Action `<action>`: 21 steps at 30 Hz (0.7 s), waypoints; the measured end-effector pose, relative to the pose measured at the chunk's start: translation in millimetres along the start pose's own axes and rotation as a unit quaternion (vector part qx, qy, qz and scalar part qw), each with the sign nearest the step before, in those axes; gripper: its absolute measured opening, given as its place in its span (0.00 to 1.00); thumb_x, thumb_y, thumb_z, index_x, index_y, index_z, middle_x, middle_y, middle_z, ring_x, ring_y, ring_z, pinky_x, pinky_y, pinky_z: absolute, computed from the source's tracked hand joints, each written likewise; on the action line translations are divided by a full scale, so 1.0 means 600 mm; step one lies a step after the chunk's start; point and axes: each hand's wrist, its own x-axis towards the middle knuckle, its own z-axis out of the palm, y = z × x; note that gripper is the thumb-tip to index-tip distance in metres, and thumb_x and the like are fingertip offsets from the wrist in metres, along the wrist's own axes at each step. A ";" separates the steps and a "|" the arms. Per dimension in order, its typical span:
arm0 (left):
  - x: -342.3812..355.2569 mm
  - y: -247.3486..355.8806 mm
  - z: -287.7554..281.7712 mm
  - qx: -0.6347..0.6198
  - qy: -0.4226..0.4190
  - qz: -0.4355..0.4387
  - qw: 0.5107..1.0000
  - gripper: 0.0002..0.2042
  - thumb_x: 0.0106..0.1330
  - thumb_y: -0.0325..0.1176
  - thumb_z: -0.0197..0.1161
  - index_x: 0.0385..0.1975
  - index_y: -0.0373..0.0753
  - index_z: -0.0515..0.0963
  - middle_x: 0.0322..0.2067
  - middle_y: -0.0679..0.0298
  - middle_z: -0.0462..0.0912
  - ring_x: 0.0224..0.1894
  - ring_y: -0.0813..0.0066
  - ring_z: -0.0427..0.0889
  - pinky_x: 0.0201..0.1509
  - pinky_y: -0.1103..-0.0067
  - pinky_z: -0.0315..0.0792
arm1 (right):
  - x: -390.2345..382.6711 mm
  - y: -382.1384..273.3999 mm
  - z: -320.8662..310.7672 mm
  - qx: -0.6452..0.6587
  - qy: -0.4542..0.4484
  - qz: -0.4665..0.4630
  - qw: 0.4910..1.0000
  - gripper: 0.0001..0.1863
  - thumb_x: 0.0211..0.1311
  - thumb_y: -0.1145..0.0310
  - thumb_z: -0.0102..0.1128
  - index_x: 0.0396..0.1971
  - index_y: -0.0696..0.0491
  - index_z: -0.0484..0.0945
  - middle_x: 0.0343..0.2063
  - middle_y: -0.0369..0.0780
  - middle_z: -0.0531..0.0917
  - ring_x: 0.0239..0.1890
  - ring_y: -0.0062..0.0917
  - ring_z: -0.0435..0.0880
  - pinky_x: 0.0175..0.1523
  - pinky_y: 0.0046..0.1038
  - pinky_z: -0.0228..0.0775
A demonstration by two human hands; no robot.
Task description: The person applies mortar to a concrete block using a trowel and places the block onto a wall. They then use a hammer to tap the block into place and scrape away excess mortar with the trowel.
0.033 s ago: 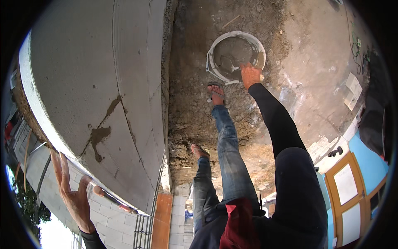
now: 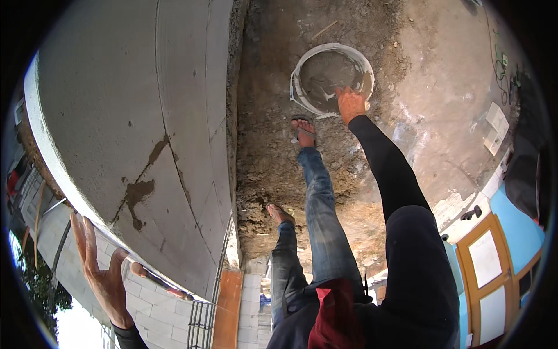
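My right hand point(image 2: 351, 104) is closed round a trowel, reaching into the near right side of a round white bucket point(image 2: 295, 78). A pale handle end shows beside the palm; the blade is sunk out of sight in the wet grey mortar point(image 2: 328, 70). On the left, my left hand point(image 2: 104, 279) rests at the top edge of a grey block wall point(image 2: 104, 116), fingers stretched and thumb apart, holding nothing. Beside that thumb lies a tool with a rounded wooden end point(image 2: 138, 269); its kind is unclear. Dark wet mortar point(image 2: 139, 192) is smeared along the wall's slanting joints.
My sandalled feet point(image 2: 303, 131) stand on rough soil between wall and bucket. A thin stick point(image 2: 324, 29) lies beyond the bucket. Rebar point(image 2: 200, 323) and an orange-brown board point(image 2: 227, 302) stand near the wall's lower end. A wooden door point(image 2: 485, 273) is at right.
The trowel's metal part, visible in the mortar before, has sunk from sight beside my right hand. My left hand stays in place.
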 end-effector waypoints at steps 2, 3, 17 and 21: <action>-0.001 -0.001 0.000 0.020 -0.001 -0.006 1.000 0.40 0.56 0.21 0.69 0.69 0.66 0.70 0.75 0.66 0.59 0.78 0.60 0.56 0.78 0.46 0.53 | 0.011 -0.006 -0.008 0.007 0.017 -0.042 0.999 0.10 0.69 0.66 0.54 0.47 0.41 0.80 0.39 0.37 0.83 0.40 0.34 0.85 0.43 0.43 0.73; 0.001 -0.001 0.001 0.024 0.002 -0.007 1.000 0.40 0.56 0.21 0.69 0.69 0.66 0.70 0.75 0.66 0.59 0.78 0.60 0.56 0.78 0.46 0.53 | 0.013 -0.004 -0.014 0.010 0.026 -0.062 0.998 0.10 0.68 0.66 0.55 0.46 0.42 0.80 0.40 0.38 0.84 0.40 0.33 0.85 0.43 0.40 0.74; 0.015 0.036 0.011 -0.013 0.007 0.040 0.999 0.42 0.50 0.31 0.77 0.70 0.56 0.70 0.76 0.54 0.55 0.74 0.48 0.62 0.71 0.59 0.67 | -0.296 0.058 -0.320 0.496 -0.012 -0.033 0.868 0.19 0.69 0.61 0.58 0.52 0.58 0.79 0.48 0.53 0.82 0.51 0.50 0.81 0.55 0.44 0.73; 0.003 0.033 -0.006 0.001 0.025 0.040 0.999 0.42 0.50 0.34 0.79 0.70 0.56 0.70 0.75 0.49 0.55 0.75 0.42 0.58 0.72 0.58 0.64 | -0.356 -0.111 -0.453 0.655 0.054 -0.046 0.752 0.22 0.72 0.60 0.56 0.57 0.59 0.73 0.47 0.54 0.81 0.50 0.52 0.80 0.54 0.44 0.72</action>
